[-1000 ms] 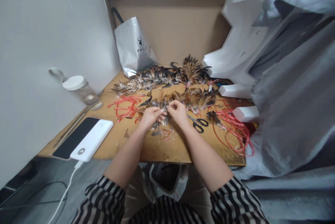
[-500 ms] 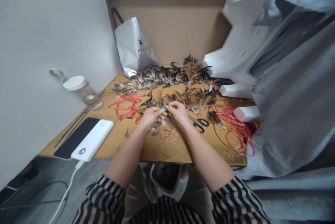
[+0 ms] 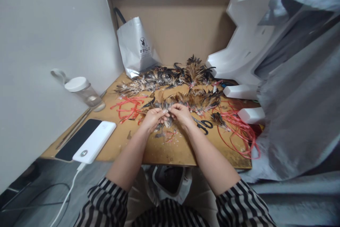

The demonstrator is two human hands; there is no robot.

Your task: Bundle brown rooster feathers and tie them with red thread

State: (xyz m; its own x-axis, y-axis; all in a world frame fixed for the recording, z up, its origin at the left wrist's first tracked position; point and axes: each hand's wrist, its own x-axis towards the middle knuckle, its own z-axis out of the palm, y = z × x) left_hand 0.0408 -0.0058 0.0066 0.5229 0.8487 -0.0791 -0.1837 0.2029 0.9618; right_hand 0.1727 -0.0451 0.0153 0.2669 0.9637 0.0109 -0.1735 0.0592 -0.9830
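My left hand (image 3: 154, 119) is closed in a pinch on a small tuft of greyish feathers (image 3: 167, 123). Thumb and forefinger of my right hand (image 3: 182, 115) meet at the quill end of the same tuft, almost touching the left fingertips. What lies right between the fingertips is too small to make out. Just behind the hands runs a row of brown feather bunches (image 3: 204, 100). Black-handled scissors (image 3: 203, 125) rest beside my right wrist, their blades partly hidden. Reddish scraps and feather bits (image 3: 170, 135) are scattered below the hands.
Darker feather bunches (image 3: 159, 78) line the back, before a silver bag (image 3: 135, 48). Red plastic strips (image 3: 130, 108) lie left, more red strips (image 3: 239, 128) right. A power bank (image 3: 94, 142), a phone (image 3: 79, 138) and a lidded cup (image 3: 85, 92) stand left; white foam (image 3: 247, 35) right.
Both hands keep their pinch on the feather tuft, with only very slight finger movement. The whole view has shifted a little.
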